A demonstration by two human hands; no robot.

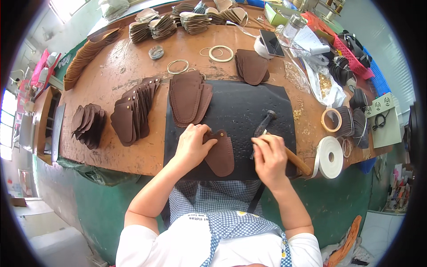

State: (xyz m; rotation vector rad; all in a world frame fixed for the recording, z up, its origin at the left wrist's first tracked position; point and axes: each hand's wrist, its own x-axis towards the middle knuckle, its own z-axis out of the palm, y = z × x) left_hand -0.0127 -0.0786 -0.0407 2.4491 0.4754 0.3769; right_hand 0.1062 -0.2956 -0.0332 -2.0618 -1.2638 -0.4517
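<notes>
Nearest to my viewpoint, a blue checked apron covers the wearer's front below the bench edge. I locate the workpiece, a dark brown leather piece, on the near part of a black mat; its rounded end points toward the wearer. A small brass-coloured snap sits at its far end. The left hand pinches the upper left edge of the piece, thumb against fingers. The right hand is positioned to the right of the piece, apart from it, with fingers bent; I cannot tell whether they close on anything. A wooden handle projects from this hand toward the lower right. A dark tool extends beyond the fingertips; I cannot confirm that the two are joined.

Right of the mat, I register a white roll and, farther out, a tan tape roll. On the left are a small leather stack and a fanned leather stack. Beyond the left hand, stitched leather pieces overlap the mat. Farther away, I note a leather pile, a pale ring and a phone. Bundled brown pieces occupy the far side of the bench.
</notes>
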